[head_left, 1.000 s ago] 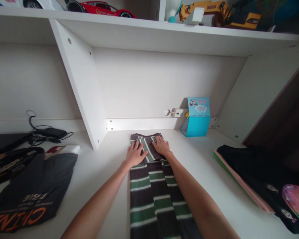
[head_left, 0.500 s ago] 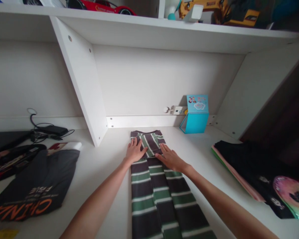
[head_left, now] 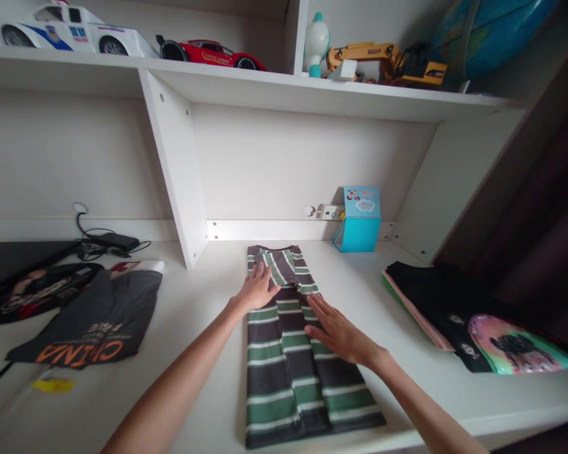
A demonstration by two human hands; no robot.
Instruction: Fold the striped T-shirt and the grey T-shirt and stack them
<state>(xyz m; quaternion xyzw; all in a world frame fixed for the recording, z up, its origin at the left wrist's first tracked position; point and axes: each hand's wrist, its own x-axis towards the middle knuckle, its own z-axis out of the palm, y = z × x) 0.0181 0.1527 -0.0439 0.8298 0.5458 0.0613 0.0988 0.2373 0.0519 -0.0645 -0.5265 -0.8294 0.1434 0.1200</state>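
Observation:
A striped shirt (head_left: 288, 372) in dark grey, green and white lies folded into a long narrow strip on the white desk (head_left: 203, 328). My left hand (head_left: 257, 290) lies flat and open on its upper left part, near the collar. My right hand (head_left: 336, 331) rests flat and open on the shirt's right edge, lower down near the middle. Neither hand grips the cloth.
A grey shirt with orange letters (head_left: 92, 321) and dark items lie at the left, beside a black charger with cable (head_left: 111, 241). A blue box (head_left: 358, 221) stands at the back. Folded dark clothes (head_left: 459, 309) lie at the right. Toy cars (head_left: 211, 53) sit on the shelf above.
My right hand has slid down the shirt's right edge toward me. My left hand stays near the collar. The view has pulled back and tilted up.

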